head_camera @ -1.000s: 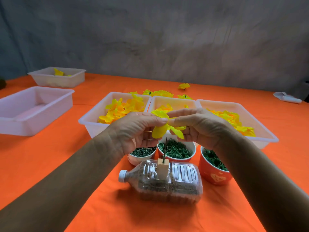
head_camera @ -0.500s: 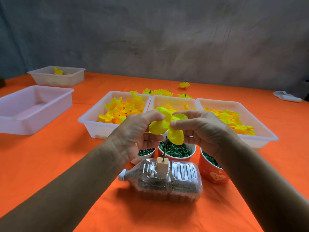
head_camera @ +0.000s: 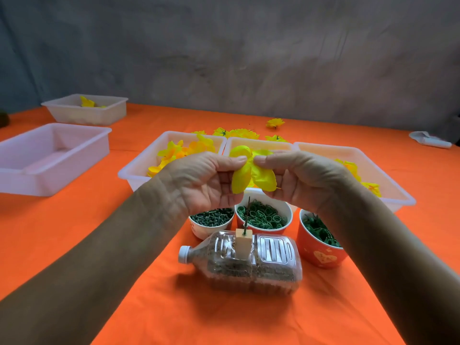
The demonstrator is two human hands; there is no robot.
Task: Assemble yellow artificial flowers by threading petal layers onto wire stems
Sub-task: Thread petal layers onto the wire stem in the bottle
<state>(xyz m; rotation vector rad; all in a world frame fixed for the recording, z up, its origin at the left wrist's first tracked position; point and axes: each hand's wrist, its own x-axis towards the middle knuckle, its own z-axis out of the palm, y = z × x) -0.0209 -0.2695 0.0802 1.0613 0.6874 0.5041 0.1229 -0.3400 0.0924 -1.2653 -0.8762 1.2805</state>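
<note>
A yellow petal layer (head_camera: 245, 173) hangs folded between both hands above the middle cup. My left hand (head_camera: 202, 181) pinches its left side and my right hand (head_camera: 300, 179) pinches its right side. Just below, a thin dark wire stem (head_camera: 247, 214) stands upright in a small wooden block (head_camera: 242, 244) fixed on a clear plastic bottle (head_camera: 245, 263) lying on its side. The petal's lower edge is a little above the wire's tip, not touching it.
Three white trays of yellow petals (head_camera: 139, 174) (head_camera: 258, 144) (head_camera: 395, 195) stand behind the hands. Cups of green parts (head_camera: 211, 221) (head_camera: 265, 216) (head_camera: 319, 241) sit by the bottle. Finished flowers (head_camera: 242, 133) lie further back; two more trays (head_camera: 51, 158) (head_camera: 86, 110) stand left.
Both hands turned the petal layer and folded its petals downward, holding it in about the same place over the wire stem.
</note>
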